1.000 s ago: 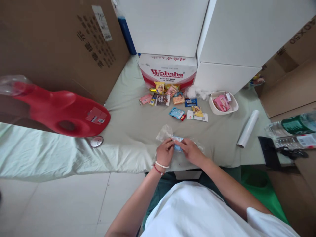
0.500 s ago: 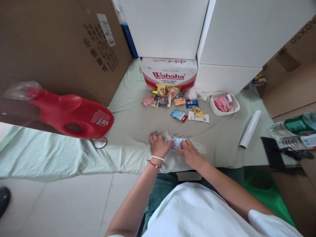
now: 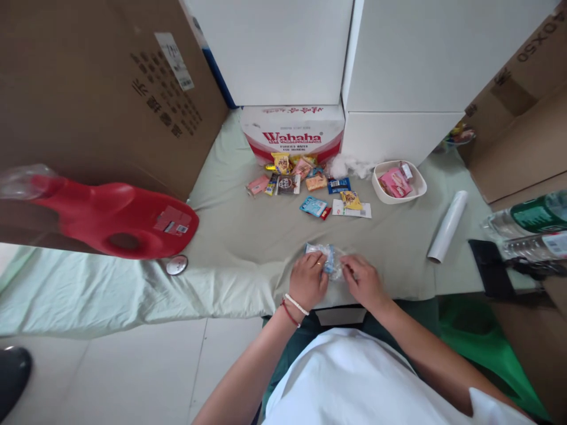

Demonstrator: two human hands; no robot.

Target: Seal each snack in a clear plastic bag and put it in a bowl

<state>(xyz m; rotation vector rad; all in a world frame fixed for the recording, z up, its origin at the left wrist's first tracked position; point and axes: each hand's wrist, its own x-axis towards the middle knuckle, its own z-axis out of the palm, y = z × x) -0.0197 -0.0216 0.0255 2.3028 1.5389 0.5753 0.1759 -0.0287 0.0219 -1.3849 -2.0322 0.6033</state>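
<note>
A clear plastic bag [image 3: 331, 258] with a small blue packet inside lies near the front edge of the green-covered table [image 3: 239, 236]. My left hand [image 3: 309, 281] rests closed on its left side, fingers pinching the plastic. From the right, my right hand [image 3: 365, 280] grips the bag's other end with curled fingers. Beyond my hands a scatter of small snack packets [image 3: 305, 183] lies in front of a Wahaha carton [image 3: 292, 131]. To their right, a white bowl [image 3: 378, 190] holds pink packets.
A red jug [image 3: 110, 218] lies on its side at the left, a round metal lid [image 3: 176, 265] beside it. A white roll [image 3: 447, 226], a black device [image 3: 487, 265] and water bottles [image 3: 527, 227] sit at the right. Cardboard and white boxes wall the back.
The bag was spread out wide between my hands; now it is bunched small between them. My left hand has moved right, closer to my right hand.
</note>
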